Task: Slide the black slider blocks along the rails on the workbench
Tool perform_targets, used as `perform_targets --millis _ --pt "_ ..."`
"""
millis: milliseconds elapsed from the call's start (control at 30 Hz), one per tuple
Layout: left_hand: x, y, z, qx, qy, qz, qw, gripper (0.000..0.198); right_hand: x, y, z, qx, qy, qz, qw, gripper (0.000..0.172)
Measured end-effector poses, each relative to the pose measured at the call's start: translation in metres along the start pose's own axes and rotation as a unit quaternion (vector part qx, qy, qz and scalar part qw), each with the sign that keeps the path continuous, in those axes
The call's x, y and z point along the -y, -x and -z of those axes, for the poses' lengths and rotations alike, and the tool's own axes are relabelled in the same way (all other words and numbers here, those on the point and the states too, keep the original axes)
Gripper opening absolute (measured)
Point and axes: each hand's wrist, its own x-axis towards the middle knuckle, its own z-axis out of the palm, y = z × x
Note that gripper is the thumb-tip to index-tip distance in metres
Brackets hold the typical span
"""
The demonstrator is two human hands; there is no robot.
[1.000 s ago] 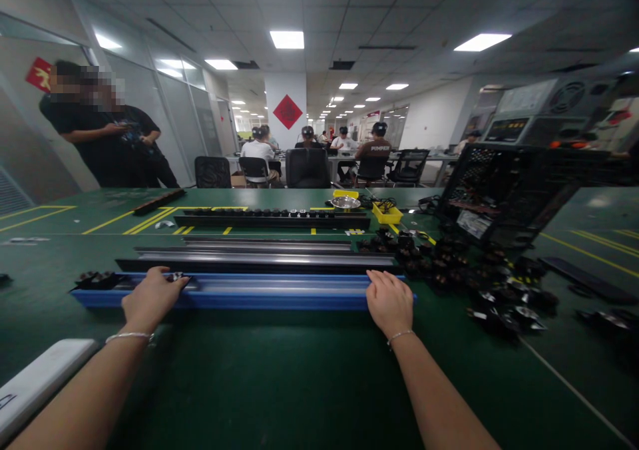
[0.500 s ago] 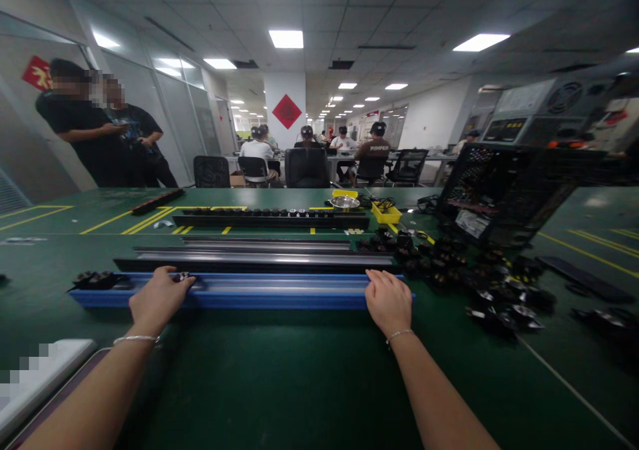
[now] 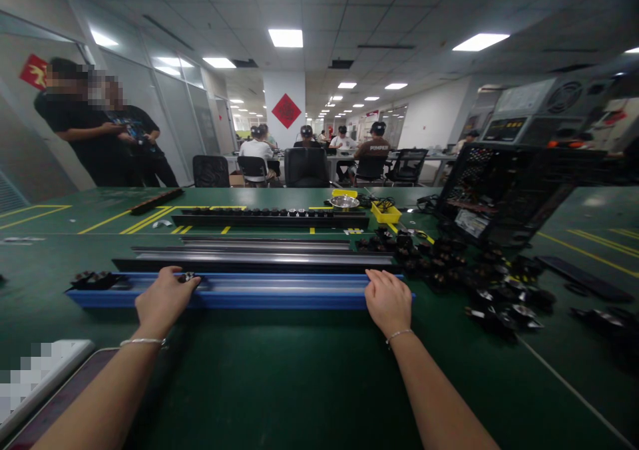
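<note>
A long blue channel rail (image 3: 279,299) lies across the table in front of me, with its bright inner floor showing. My left hand (image 3: 167,298) is closed on a small black part with shiny metal (image 3: 188,277), which sits in the channel left of the middle. Near the right end, my right hand (image 3: 388,300) grips the rail, fingers together over its far edge and thumb hidden. Several black parts (image 3: 94,280) rest in the channel's left end. Just behind it lie black rails (image 3: 249,259) with silvery insides.
To the right spreads a heap of black parts (image 3: 444,260), near an open computer case (image 3: 489,197). A rail filled with parts (image 3: 269,220), a yellow bin (image 3: 386,212) and a metal bowl (image 3: 344,202) stand farther back. Two people (image 3: 94,124) stand at the left.
My left hand has slid a little to the right along the blue channel rail with the small black part. My right hand has stayed in place.
</note>
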Motion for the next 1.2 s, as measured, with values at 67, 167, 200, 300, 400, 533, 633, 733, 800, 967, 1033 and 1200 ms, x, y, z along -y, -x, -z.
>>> perform_targets --millis 67,167,200,300,400,533,633,733,800,967,1033,1200 --pt "-0.001 0.001 -0.001 0.0 0.002 0.007 1.0 0.063 0.0 0.0 0.0 0.005 -0.001 -0.001 1.0 0.04" --pt "-0.004 0.004 0.0 -0.011 0.012 0.009 1.0 0.061 0.0 0.0 0.0 0.008 -0.001 -0.002 1.0 0.04" --pt "-0.005 0.005 0.0 -0.015 0.014 0.008 1.0 0.061 0.0 0.0 -0.001 0.007 -0.001 -0.002 1.0 0.04" --pt "-0.007 0.009 -0.001 -0.012 0.015 0.009 1.0 0.062 -0.001 0.0 -0.002 0.0 0.003 0.0 1.0 0.04" --pt "-0.01 0.012 -0.002 -0.007 0.024 0.014 1.0 0.064 -0.001 0.0 -0.002 -0.006 0.005 0.001 1.0 0.039" --pt "-0.013 0.017 -0.005 -0.017 0.038 0.022 0.999 0.065 -0.001 0.0 -0.002 -0.008 0.005 0.003 1.0 0.039" --pt "-0.014 0.02 -0.006 -0.031 0.047 0.018 0.998 0.063 -0.001 0.0 -0.002 -0.006 0.003 0.001 1.0 0.039" --pt "-0.015 0.023 -0.007 -0.037 0.048 0.014 0.998 0.062 -0.001 0.0 -0.002 -0.004 0.004 -0.002 1.0 0.039" --pt "-0.015 0.024 -0.007 -0.042 0.046 0.01 0.998 0.062 -0.001 0.0 -0.002 -0.001 0.003 -0.003 1.0 0.039" --pt "-0.017 0.028 -0.009 -0.055 0.038 -0.009 0.998 0.061 -0.001 0.0 -0.001 0.004 0.004 -0.005 1.0 0.04" --pt "-0.019 0.031 -0.01 -0.058 0.037 -0.02 0.997 0.059 -0.001 0.0 -0.001 0.004 0.006 -0.005 1.0 0.04" --pt "-0.026 0.037 -0.008 -0.059 0.046 -0.023 0.997 0.055 -0.001 0.0 -0.001 0.008 0.011 -0.002 1.0 0.04"
